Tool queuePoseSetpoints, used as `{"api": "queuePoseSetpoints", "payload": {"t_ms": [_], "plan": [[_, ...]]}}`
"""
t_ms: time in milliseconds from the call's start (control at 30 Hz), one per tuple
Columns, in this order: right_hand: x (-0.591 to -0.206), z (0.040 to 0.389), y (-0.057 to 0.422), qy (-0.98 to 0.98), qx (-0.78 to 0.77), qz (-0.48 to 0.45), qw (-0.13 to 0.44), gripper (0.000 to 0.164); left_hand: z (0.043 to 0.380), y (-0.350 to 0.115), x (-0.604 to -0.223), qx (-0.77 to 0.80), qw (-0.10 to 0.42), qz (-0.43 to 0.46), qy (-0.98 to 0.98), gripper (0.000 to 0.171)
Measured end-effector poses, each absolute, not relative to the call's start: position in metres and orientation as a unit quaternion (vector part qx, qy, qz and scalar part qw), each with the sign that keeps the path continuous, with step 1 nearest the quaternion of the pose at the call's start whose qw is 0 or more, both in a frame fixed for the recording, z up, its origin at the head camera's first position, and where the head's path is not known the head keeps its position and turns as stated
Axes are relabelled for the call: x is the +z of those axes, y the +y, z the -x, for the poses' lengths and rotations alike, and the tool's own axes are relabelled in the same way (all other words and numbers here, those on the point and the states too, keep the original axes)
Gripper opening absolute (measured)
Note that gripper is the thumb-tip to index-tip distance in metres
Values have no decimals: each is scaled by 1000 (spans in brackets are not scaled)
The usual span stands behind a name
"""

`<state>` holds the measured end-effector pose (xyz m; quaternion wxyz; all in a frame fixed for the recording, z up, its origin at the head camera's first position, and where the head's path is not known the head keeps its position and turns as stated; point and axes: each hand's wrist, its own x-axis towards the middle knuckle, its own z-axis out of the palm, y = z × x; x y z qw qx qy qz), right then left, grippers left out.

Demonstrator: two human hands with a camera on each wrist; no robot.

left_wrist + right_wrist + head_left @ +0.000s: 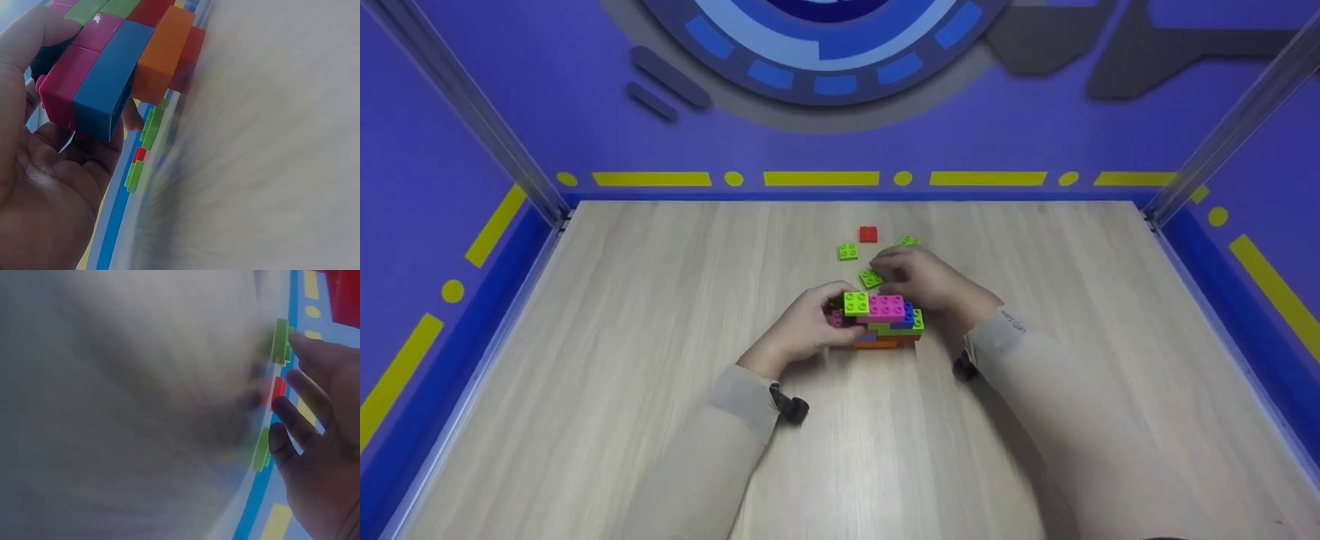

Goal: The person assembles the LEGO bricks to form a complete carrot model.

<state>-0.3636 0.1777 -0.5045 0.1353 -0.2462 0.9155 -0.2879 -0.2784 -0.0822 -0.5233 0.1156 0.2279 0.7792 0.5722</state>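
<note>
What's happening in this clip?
A person is working at a pale wood-grain table. The left grip holds a multicoloured assembly of studded plastic bricks at its left end. The right grip is just beyond it, nearest a small, square lime-green plastic brick; whether they touch is unclear. Also loose on the table are a small, square red plastic brick and two more lime-green ones, one partly hidden by the right grip.

The left hand (815, 319) is curled in a grip, the right hand (921, 280) loosely spread.
</note>
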Motion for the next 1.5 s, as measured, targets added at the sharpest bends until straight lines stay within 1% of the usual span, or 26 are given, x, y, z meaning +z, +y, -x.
{"api": "queuePoseSetpoints", "payload": {"t_ms": [167, 367, 600, 900, 1233, 1500], "plan": [[-500, 367, 170, 923, -240, 268, 134, 43, 278, -82, -521, 567, 115, -229, 783, 42], [-502, 368, 167, 925, -253, 258, 115, 31, 277, -82, -520, 568, 121, -227, 782, 43], [-502, 362, 176, 918, -306, 232, 99, 34, 277, -83, -521, 565, 121, -222, 785, 41], [-489, 352, 195, 903, -368, 202, 87, 29, 277, -83, -520, 561, 122, -219, 789, 43], [-472, 340, 211, 880, -408, 239, 36, 35, 279, -83, -520, 563, 118, -219, 788, 43], [-465, 320, 223, 852, -456, 256, 28, 33, 276, -82, -521, 562, 120, -223, 787, 44]]}}
